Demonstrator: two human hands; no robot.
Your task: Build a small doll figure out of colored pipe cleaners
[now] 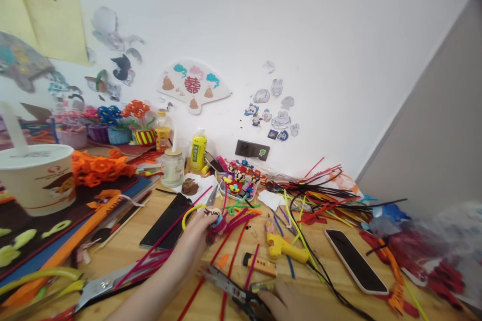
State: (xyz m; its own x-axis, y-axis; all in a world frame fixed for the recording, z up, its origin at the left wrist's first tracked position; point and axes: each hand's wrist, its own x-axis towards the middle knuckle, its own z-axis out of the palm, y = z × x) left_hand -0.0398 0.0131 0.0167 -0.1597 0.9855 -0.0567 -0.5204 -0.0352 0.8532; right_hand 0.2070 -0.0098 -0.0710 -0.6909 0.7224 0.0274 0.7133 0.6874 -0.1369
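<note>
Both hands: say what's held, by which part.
Left hand: colourful piece, by its near side. Right hand: at handle end of the pliers; grip unclear.

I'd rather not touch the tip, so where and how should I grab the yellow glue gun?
Probably by the middle of its handle, coming from the right: the glue gun lies on its side, handle pointing right, nozzle angled away toward the wall. The black cord trails from the handle's end.

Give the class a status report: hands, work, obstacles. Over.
Left hand gripping small multicoloured piece. Right hand, blurred, at pliers; grip unclear. Red stems between the hands; yellow glue gun beyond the right.
</note>
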